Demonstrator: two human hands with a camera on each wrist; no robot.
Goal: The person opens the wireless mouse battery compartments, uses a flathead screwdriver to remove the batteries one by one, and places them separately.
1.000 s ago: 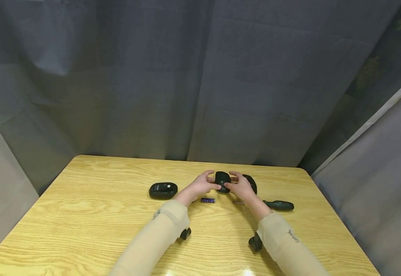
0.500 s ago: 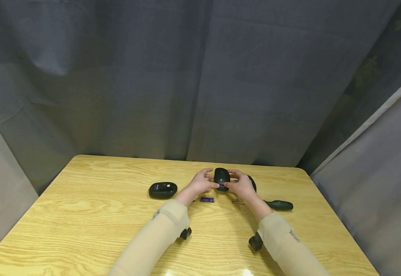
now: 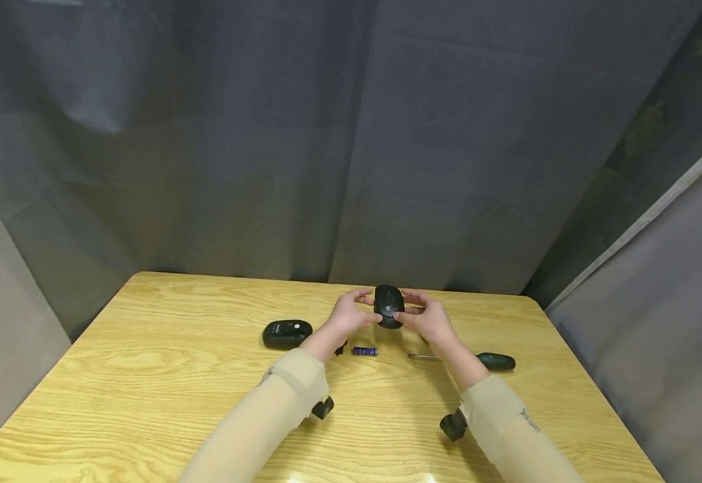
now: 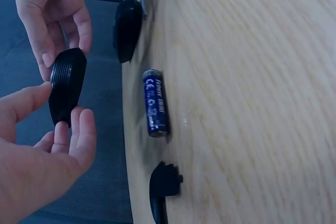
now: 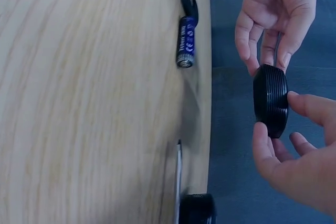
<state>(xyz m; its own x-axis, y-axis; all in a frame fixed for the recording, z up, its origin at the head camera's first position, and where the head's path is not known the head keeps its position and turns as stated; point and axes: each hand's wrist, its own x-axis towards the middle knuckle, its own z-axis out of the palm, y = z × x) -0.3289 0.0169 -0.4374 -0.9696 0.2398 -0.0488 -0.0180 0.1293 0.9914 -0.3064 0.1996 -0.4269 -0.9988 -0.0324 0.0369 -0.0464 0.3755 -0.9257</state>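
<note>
1. Grasping the black mouse (image 3: 389,306) from both sides, with left hand (image 3: 347,318) and right hand (image 3: 429,320), thumbs near its lower end, other fingers along the sides.
2. Held clear of the table (image 3: 182,402), near the far edge, beyond the blue battery (image 3: 364,351).
3. Shifted upward in the head view compared with a second ago, and now showing the pale mark on the top face more clearly.
4. Also changed: hiding the dark object (image 5: 197,209) behind the right hand in the head view, and baring more of the screwdriver (image 3: 496,362) shaft and of the small black piece (image 4: 166,179).
5. Directed, by long axis, roughly up and down in the head view, away from the person, with the top face toward the camera and the pale mark nearer the lower end.
6. Seen edge-on in both wrist views, displaying ribbing.
</note>
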